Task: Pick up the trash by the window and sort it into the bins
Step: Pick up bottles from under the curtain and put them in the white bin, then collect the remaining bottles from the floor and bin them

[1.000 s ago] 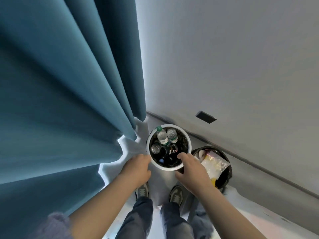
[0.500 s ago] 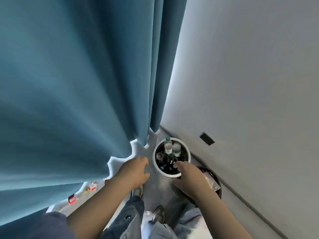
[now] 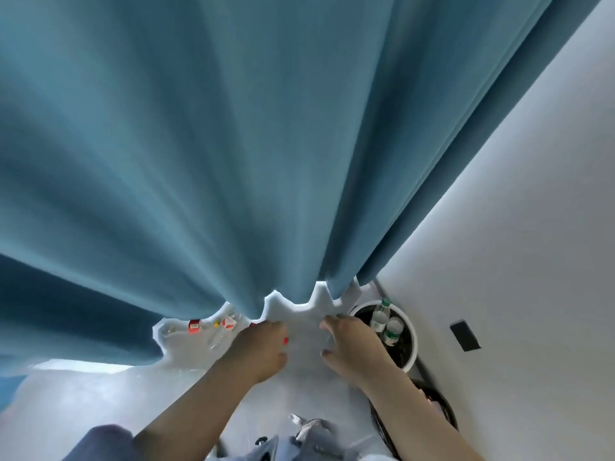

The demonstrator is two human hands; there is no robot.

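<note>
A white round bin (image 3: 410, 331) stands at the right by the wall, with plastic bottles (image 3: 379, 316) upright inside. A black bin (image 3: 447, 410) sits nearer me, mostly hidden behind my right forearm. Trash lies on the floor under the curtain hem: a red and white carton (image 3: 229, 323), a small red box (image 3: 193, 326) and a clear plastic bottle (image 3: 218, 338). My left hand (image 3: 261, 347) hangs over the floor just right of that trash, fingers loosely curled and holding nothing. My right hand (image 3: 352, 344) hovers beside the white bin's left rim, fingers spread and empty.
A long teal curtain (image 3: 233, 144) fills most of the view, its hem just above the floor. A pale wall (image 3: 515, 244) with a dark socket plate (image 3: 465, 334) runs along the right. My legs and shoes (image 3: 306, 427) show at the bottom.
The view has swung left, away from the bins toward the curtain. Both hands left the white bin's rim and moved left over the floor. The trash under the hem has come into view.
</note>
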